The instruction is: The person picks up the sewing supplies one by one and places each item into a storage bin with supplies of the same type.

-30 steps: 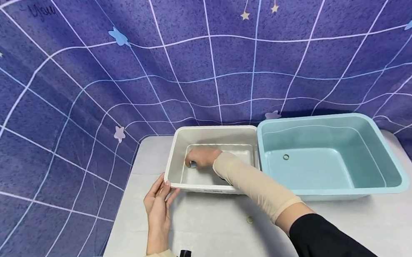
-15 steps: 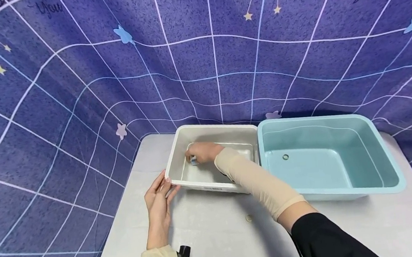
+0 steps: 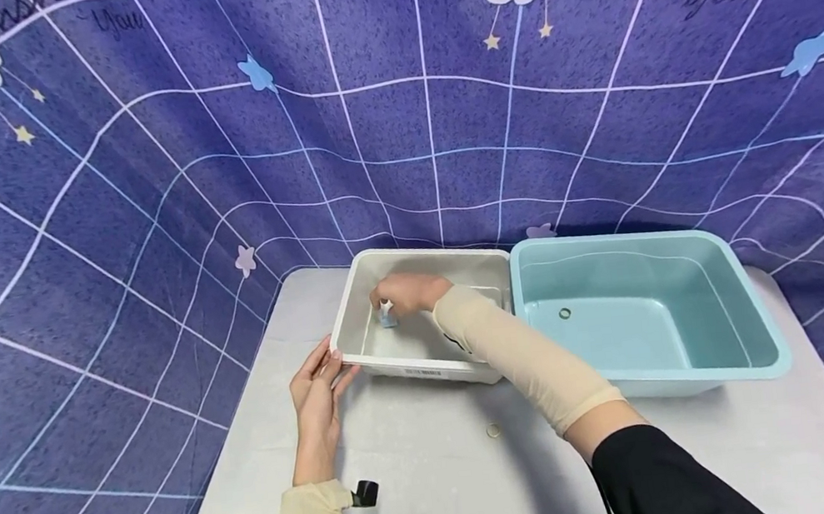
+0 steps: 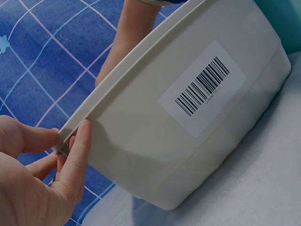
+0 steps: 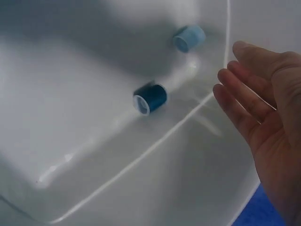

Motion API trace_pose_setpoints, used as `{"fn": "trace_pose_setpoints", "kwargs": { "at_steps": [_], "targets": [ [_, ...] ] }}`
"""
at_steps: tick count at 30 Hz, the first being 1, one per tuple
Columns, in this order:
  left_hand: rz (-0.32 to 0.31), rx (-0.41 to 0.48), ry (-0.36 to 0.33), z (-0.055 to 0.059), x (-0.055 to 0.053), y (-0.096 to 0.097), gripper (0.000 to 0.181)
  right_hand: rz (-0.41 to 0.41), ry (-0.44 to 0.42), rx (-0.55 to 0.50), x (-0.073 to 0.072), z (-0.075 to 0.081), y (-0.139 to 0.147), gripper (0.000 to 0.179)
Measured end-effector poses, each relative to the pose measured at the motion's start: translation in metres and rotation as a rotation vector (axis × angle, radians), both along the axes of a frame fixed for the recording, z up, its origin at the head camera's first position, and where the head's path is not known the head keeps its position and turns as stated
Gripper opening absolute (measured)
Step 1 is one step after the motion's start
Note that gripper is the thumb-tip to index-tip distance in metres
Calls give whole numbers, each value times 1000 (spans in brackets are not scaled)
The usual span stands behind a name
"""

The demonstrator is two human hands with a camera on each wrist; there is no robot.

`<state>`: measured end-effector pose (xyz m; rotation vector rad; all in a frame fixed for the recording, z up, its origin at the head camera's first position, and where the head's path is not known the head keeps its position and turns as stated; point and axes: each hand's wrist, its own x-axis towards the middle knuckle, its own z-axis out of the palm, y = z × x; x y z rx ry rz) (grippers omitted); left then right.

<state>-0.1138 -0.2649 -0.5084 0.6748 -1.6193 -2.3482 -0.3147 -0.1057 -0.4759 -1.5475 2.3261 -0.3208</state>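
My left hand [image 3: 315,393] pinches the near left corner of a light grey plastic basin [image 3: 408,364] between thumb and fingers; a barcode sticker [image 4: 203,89] shows on the basin's outer wall. Inside the basin, my right hand [image 3: 407,293] reaches over the left part of the floor. In the right wrist view its fingers are loosely bent and hold nothing. Beside the fingertips lies a small light blue cylinder [image 5: 190,38]. A dark teal cylinder [image 5: 151,99] with a white hollow end lies a little farther off; my right hand and arm hide it in the head view.
A larger pale teal basin [image 3: 696,379] stands right against the grey one, with a small ring [image 3: 565,314] on its floor. Another thin ring [image 3: 493,430] lies on the white-covered table [image 3: 437,497] in front. Purple patterned cloth [image 3: 382,118] hangs behind and to the left.
My right hand has shifted slightly up and to the right inside the basin, and more of the light blue cylinder shows below its fingers. The left hand keeps its hold on the corner.
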Motion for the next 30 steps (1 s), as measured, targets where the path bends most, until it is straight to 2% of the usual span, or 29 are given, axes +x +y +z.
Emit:
{"fn": "trace_pose_setpoints", "kwargs": {
  "at_steps": [13,22,30],
  "targets": [
    [9,-9,15,0,0,2,49,18,68,36,13,20,6,27],
    [14,-14,13,-3,1,2,48,26,102,70,23,35,22,27],
    [16,-14,20,-1,1,2,49,18,121,70,30,43,35,25]
  ]
}}
